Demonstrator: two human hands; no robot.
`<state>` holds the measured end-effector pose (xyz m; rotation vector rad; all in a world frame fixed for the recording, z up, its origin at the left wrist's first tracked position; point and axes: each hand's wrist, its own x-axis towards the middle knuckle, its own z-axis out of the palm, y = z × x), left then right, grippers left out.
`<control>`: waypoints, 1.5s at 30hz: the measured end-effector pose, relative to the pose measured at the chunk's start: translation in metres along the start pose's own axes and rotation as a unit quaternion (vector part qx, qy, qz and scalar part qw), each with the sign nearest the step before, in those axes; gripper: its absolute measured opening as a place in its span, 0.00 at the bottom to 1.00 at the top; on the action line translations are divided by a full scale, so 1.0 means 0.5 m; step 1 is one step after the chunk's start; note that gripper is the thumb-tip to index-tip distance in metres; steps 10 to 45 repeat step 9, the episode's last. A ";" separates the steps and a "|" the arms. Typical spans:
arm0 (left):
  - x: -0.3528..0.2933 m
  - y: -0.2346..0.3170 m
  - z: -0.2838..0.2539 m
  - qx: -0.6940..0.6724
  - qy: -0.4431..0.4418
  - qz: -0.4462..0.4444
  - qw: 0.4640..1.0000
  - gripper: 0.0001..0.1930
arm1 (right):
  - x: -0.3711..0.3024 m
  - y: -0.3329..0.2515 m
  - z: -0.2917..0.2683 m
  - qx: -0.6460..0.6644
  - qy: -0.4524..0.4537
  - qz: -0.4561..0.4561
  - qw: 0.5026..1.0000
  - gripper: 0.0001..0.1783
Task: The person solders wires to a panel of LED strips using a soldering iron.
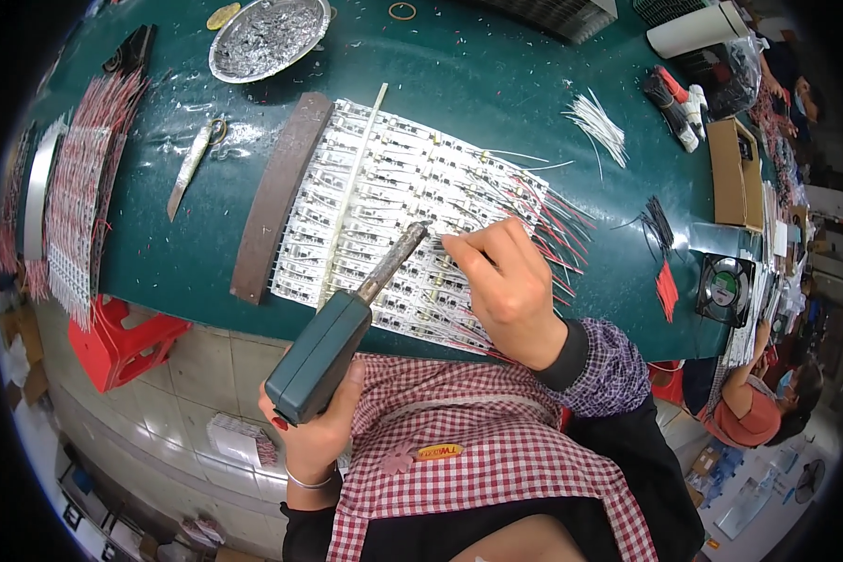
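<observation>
My left hand [318,426] is wrapped round the handle of a dark green soldering gun [323,351]. The gun's metal tip reaches up and right to a white panel of small circuit boards [393,187], close to my right fingertips. My right hand [510,281] is pinched over the panel's middle; whatever sits between thumb and finger is too small to make out. Red, black and white wires [562,234] stick out from the panel's right side. A pale narrow strip [354,187] lies across the boards, and a brown bar [276,206] lies along their left edge.
A knife [192,164] and a foil-like dish of metal scraps [270,39] lie on the green table [496,84]. Wired panels [80,187] stand far left. White wires [598,126], a cardboard box [735,173] and a small fan [724,288] are right. Another person [759,407] sits beyond.
</observation>
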<state>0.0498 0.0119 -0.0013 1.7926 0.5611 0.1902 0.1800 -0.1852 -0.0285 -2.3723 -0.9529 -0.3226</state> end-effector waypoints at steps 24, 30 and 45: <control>-0.007 -0.001 -0.009 -0.005 -0.025 -0.045 0.999 0.11 | -0.003 -0.005 0.000 0.001 -0.020 0.015 1.000 0.24; -0.007 -0.001 -0.009 -0.005 -0.025 -0.045 0.999 0.11 | -0.003 -0.005 0.000 0.001 -0.020 0.015 1.000 0.24; -0.007 -0.001 -0.009 -0.005 -0.025 -0.045 0.999 0.11 | -0.003 -0.005 0.000 0.001 -0.020 0.015 1.000 0.24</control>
